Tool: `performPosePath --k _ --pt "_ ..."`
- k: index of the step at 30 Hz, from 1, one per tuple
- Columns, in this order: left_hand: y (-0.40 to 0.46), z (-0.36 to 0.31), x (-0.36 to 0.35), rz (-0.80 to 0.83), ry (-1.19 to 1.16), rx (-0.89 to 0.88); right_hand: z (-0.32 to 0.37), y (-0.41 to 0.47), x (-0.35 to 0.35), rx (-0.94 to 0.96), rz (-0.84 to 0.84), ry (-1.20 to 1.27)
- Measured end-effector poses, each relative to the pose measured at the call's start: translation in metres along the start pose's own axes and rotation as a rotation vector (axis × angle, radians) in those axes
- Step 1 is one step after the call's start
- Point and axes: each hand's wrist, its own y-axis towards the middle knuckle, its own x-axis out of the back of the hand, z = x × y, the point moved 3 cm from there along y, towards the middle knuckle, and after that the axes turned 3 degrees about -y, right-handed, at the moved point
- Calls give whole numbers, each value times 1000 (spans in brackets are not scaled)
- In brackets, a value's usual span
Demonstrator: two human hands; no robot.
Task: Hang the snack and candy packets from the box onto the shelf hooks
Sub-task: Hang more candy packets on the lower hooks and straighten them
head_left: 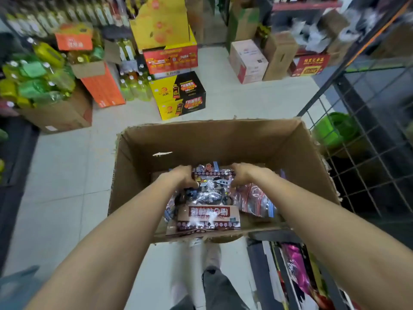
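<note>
An open cardboard box [223, 135] stands on the floor in front of me. Inside lies a clear snack packet [209, 198] with a brown printed card header, and both my hands reach down to its far end. My left hand [182, 175] grips the packet's far left corner with curled fingers. My right hand [242, 174] grips its far right corner the same way. A red-and-white striped packet [257, 201] lies beside it on the right, partly under my right forearm.
A black wire grid shelf [366, 142] stands to the right, with a green basin [335, 128] behind it. Stacked yellow and red cartons [176, 86] and oil bottles [35, 77] line the far side. Coloured packets [297, 271] hang lower right.
</note>
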Motion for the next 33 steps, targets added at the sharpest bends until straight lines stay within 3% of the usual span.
performPosePath --k 4,10,16,20,23,27,30,33 --pt "18 12 -10 21 -77 90 -4 26 -5 23 -10 38" --pt "28 26 -12 -118 -375 189 -2 44 -12 -1 -60 12" --pt "35 51 -21 -46 -633 277 -7 46 -8 20 -48 99" --pt "36 62 -25 -8 -590 296 -10 44 -12 -37 -143 94" --pt "38 65 -23 -91 -585 287 -9 40 -7 -85 -285 39" --pt "45 62 -16 -262 -771 299 0 28 0 -46 -311 -115" --pt "43 60 -14 -378 -899 338 22 13 -10 182 -181 -178" --pt "29 57 -18 -178 -677 381 43 4 -37 300 61 -281"
